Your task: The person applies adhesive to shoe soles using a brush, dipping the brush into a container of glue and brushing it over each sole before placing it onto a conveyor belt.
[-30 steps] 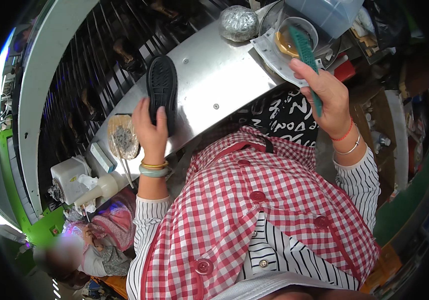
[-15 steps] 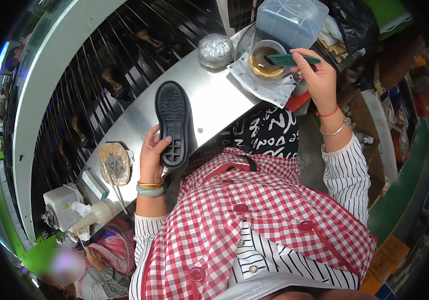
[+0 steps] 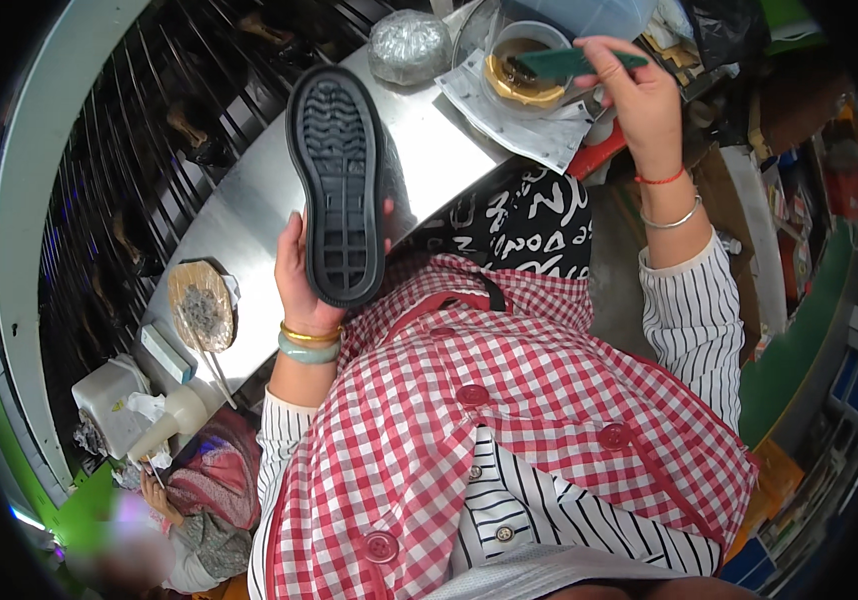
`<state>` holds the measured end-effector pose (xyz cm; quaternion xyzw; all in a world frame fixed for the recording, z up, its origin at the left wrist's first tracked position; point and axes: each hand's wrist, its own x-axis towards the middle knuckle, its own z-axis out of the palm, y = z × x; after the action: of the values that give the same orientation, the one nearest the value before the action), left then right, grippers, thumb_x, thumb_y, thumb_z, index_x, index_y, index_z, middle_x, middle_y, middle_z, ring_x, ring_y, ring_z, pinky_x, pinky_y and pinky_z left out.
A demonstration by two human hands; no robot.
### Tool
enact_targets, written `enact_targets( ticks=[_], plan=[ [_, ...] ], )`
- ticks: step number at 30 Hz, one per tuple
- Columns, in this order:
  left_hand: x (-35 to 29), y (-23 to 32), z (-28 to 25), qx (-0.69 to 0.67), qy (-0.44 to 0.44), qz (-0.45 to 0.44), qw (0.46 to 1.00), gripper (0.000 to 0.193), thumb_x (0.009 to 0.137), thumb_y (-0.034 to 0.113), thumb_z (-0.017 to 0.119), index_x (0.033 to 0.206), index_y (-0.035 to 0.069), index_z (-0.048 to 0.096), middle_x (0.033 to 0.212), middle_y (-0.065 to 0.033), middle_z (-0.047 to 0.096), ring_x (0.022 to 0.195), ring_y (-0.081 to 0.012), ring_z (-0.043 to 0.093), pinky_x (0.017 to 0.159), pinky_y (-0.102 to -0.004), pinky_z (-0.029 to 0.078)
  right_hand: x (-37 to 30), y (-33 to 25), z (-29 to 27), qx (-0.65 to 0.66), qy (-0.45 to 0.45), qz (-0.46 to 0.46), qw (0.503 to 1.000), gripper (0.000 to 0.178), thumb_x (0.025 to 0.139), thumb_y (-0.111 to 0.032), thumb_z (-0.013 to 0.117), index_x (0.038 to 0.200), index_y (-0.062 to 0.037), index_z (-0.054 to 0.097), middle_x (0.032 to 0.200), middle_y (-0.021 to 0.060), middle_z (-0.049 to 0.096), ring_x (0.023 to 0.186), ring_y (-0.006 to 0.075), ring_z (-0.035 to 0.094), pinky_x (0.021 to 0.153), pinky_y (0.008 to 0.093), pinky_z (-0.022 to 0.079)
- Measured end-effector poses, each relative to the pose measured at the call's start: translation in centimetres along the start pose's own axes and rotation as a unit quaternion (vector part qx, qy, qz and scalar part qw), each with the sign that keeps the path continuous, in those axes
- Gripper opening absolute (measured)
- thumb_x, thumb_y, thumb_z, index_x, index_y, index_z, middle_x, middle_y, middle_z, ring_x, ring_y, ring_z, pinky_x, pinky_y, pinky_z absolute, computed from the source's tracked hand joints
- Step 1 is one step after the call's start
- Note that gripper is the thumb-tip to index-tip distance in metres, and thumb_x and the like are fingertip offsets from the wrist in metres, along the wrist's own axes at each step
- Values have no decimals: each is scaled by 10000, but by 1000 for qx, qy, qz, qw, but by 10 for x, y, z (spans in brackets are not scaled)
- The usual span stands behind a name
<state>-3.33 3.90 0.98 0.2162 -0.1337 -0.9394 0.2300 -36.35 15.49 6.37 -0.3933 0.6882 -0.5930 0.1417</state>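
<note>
As the left hand (image 3: 311, 285) is cradling the shoe outsole (image 3: 339, 190), fingers half-curled, the right hand (image 3: 647, 105) is pinching the green brush (image 3: 561, 64), best drained over the plastic cup (image 3: 529, 30).

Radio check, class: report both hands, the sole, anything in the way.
Left hand holding black shoe sole, grid side up. Right hand gripping green brush at the cup. Wrapped ball nearby; nothing visibly blocking either hand.

Large white letters (image 3: 529, 243), mostly capitals and variously tilted, stand in rows across the black fabric (image 3: 524, 226).
</note>
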Motion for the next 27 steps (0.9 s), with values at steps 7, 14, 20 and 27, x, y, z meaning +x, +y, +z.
enact_targets(
  ticks=[7,14,20,27],
  plan=[
    [15,-7,12,0,-29,8,1000,623,958,453,341,1368,-16,355,1362,-296,380,1266,-390,408,968,-482,442,-1,3,1,8,-36,18,999,218,887,-242,633,1009,-71,691,855,-9,682,724,40,635,514,156,372],
    [10,-14,-4,-26,-35,13,999,802,901,629,332,1398,0,308,1378,-278,368,1271,-391,396,988,-495,422,-20,31,-3,195,28,165,966,277,916,-224,582,1020,25,646,871,63,673,649,64,599,506,164,356],
    [-3,-14,-7,-81,-58,-26,995,942,806,787,198,1424,79,271,1388,-228,368,1220,-412,444,919,-473,492,-58,-58,83,290,-58,115,948,233,939,-197,535,996,1,645,830,72,666,648,123,639,531,189,442],
    [-12,-20,10,-10,-64,-7,998,962,787,805,100,1446,111,200,1360,-220,396,1163,-375,512,860,-420,530,-62,-68,118,257,-100,18,961,225,940,-170,545,1002,23,642,867,76,667,688,122,656,573,181,482]
  ],
)
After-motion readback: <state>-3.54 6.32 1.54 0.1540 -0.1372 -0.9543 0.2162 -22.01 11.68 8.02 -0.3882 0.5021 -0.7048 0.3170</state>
